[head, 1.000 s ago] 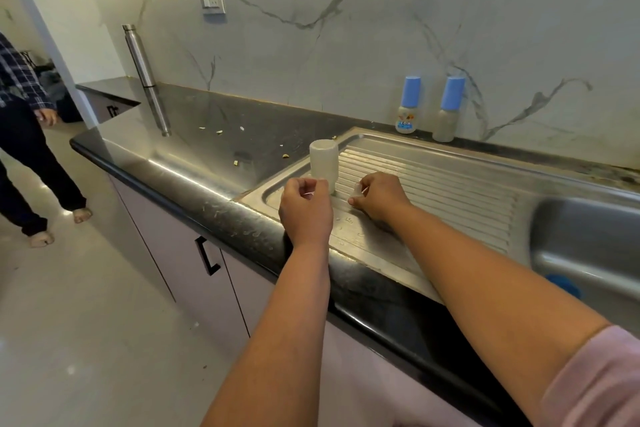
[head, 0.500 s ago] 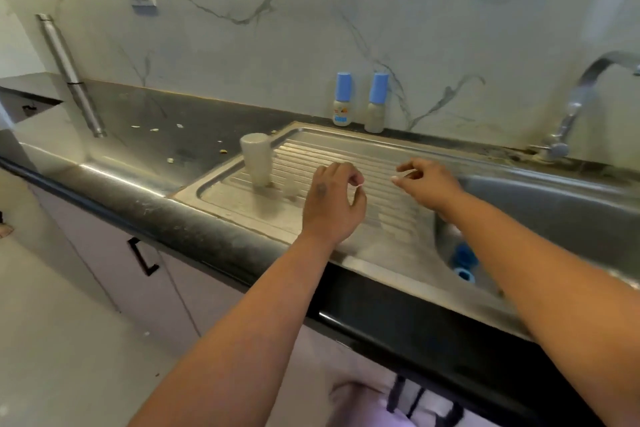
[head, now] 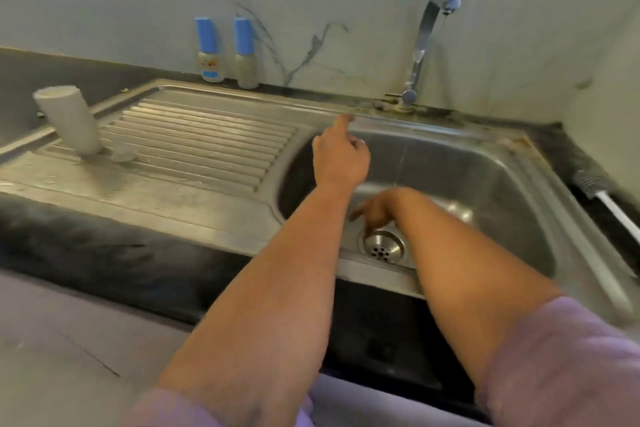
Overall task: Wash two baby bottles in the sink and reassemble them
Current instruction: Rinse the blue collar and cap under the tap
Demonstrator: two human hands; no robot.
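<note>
The right hand point(head: 375, 208) reaches down into the sink basin point(head: 485, 163), fingers spread loosely near the drain point(head: 383, 246), gripping nothing visible. The left hand point(head: 341, 158) hovers above the basin's left edge, forefinger out, the rest curled; whether it pinches something I cannot tell. The upturned bottle body point(head: 69, 120) stands on the drainboard point(head: 207, 135), a small clear part point(head: 124, 152) just beside it. Small wet parts could slip toward the drain. The hands are blurred, and the arms hide part of the basin floor.
</note>
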